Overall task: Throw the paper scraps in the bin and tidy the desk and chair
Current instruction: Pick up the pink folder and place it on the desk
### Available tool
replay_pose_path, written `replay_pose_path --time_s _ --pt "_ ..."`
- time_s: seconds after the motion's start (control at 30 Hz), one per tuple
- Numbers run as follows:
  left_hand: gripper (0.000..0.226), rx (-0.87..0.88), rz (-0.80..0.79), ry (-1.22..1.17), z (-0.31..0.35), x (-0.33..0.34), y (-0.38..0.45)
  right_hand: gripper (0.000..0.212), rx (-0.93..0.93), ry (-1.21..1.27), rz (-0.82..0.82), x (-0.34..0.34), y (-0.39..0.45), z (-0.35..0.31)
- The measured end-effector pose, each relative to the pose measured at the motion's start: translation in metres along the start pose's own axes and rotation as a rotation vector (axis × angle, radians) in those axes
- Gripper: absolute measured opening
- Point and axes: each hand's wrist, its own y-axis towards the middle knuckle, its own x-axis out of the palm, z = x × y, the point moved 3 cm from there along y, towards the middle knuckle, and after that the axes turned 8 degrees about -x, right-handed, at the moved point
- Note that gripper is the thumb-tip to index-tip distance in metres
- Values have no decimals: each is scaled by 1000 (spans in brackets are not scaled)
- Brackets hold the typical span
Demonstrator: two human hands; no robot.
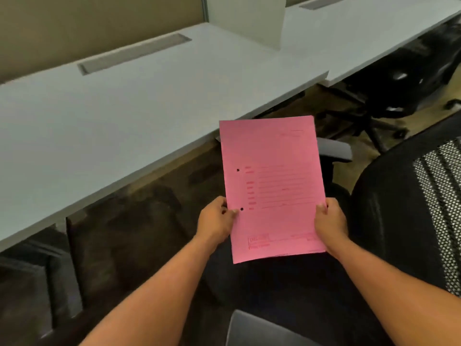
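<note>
A pink paper folder (273, 188) with printed red lines and two punched holes is held flat in front of me, above the seat of a black office chair (389, 221). My left hand (215, 222) pinches its left edge near the lower hole. My right hand (330, 222) grips its right edge. The long white desk (124, 116) runs along the left and back, and its top shows nothing lying on it. No paper scraps and no bin are in view.
The chair has a mesh back (441, 201) at right and grey armrests (335, 149). A second black chair (399, 78) stands under the neighbouring desk. A white divider panel (254, 18) stands on the desk. Dark cabinets (32, 275) sit under the desk at left.
</note>
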Motion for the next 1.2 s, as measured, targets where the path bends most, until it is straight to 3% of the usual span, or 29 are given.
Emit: replay_pose_path --time_s 0.33,0.7,1.2 --pt "6 94 187 69 76 -114 -23 18 -216 120 -48 1 17 -145" --pt "10 94 402 67 114 -245 -56 21 -437 151 -175 35 10 -298" --pt "14 93 569 0 91 -432 -69 15 -635 188 -214 127 -50 -471"
